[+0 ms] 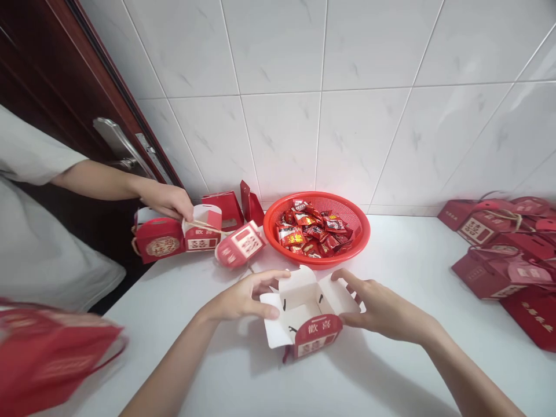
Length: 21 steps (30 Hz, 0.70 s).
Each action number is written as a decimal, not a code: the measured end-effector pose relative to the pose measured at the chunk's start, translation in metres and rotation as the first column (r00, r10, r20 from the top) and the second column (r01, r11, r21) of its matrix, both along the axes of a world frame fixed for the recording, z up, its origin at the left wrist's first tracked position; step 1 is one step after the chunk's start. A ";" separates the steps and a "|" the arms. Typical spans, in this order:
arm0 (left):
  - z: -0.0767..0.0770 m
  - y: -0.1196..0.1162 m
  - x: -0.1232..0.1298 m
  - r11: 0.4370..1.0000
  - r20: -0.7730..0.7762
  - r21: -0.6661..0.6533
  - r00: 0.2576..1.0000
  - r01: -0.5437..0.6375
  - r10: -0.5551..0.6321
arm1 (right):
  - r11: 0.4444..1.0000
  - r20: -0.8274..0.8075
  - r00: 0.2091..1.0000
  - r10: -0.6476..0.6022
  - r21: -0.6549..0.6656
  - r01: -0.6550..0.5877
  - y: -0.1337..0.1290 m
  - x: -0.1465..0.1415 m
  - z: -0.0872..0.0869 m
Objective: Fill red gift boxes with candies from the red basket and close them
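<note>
An open red gift box (310,315) with white flaps spread stands on the white bench (391,359). The left hand (243,298) pinches its left flap; the right hand (377,310) grips its right side. Behind it sits a red basket (360,231) of wrapped candies (310,231).

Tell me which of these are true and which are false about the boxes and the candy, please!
1. Both hands hold an open box. True: the left hand and right hand grip the open box by its flaps.
2. The candy sits in a blue bowl. False: the wrapped candies lie in a red basket.
3. Another person's hand touches a box at the left. True: it rests on a small red and white box.
4. The open box is full of candy. False: its inside looks white and empty.
5. Flat red boxes are piled at the right. True.
</note>
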<state>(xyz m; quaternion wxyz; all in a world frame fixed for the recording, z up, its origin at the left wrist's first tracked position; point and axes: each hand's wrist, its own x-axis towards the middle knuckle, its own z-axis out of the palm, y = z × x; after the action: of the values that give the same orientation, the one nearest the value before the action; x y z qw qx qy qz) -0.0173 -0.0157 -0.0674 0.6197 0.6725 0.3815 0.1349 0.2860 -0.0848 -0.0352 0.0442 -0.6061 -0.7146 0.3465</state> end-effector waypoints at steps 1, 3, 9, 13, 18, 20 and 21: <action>-0.004 0.003 0.000 1.000 0.047 -0.025 0.999 -0.015 0.016 | 1.000 -0.004 1.000 -0.002 -0.011 0.002 0.001 0.000 0.000; -0.008 0.005 0.002 0.999 0.103 -0.029 0.994 -0.031 0.034 | 1.000 -0.012 1.000 -0.003 -0.027 0.003 0.002 -0.001 -0.002; -0.004 -0.001 0.020 0.982 0.037 0.146 0.993 -0.117 0.113 | 0.997 -0.199 0.979 0.039 0.070 -0.025 0.002 -0.002 -0.008; -0.003 -0.002 0.031 0.973 -0.029 0.175 0.987 -0.151 0.158 | 0.996 -0.186 0.981 0.064 0.078 -0.050 0.003 0.001 -0.013; 0.012 -0.001 0.031 0.934 -0.045 0.355 0.998 -0.022 0.041 | 0.975 -0.272 0.957 0.100 0.218 -0.040 0.004 0.007 -0.010; 0.022 0.001 0.030 0.922 -0.064 0.387 0.998 0.031 -0.007 | 0.960 -0.303 0.946 0.111 0.278 -0.024 0.003 0.009 -0.006; 0.026 0.002 0.030 0.915 -0.059 0.402 0.998 0.035 -0.012 | 0.953 -0.318 0.941 0.114 0.303 -0.013 0.004 0.009 -0.003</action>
<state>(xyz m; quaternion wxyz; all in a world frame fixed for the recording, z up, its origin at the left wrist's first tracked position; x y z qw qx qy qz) 0.0128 -0.0132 -0.0412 0.4589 0.7936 0.3543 0.1846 0.2952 -0.0813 -0.0382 0.2427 -0.5021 -0.7600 0.3337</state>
